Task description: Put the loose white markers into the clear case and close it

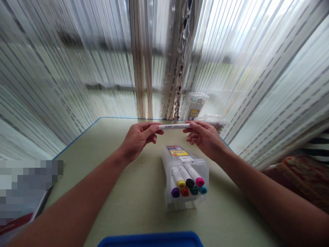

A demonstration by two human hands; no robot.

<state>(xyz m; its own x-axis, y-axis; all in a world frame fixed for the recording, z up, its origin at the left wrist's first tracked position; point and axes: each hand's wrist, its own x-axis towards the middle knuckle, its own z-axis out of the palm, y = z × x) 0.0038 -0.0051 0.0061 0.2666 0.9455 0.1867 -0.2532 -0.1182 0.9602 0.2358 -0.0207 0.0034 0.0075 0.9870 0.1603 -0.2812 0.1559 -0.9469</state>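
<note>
My left grip pinches one end of a white marker between thumb and fingers, and my right grip pinches the other end in the same way, its lower fingers curled beneath. Between the two, the marker runs almost level, with small dark print on its side. I have it up over the bench, beyond a clear plastic case that lies on the pale green surface between my forearms.

The case has a yellow, red and blue label on top, and its near end shows me the caps of more markers. In the upper row I see a yellow cap, a black cap and a pink cap; below sit a purple cap, an orange cap, a dark green cap and a blue-green cap.

Near the far edge, past my right grip, stands another clear container with a yellow label. Closest to me is the rim of a blue tray, and a striped curtain hangs behind everything.
</note>
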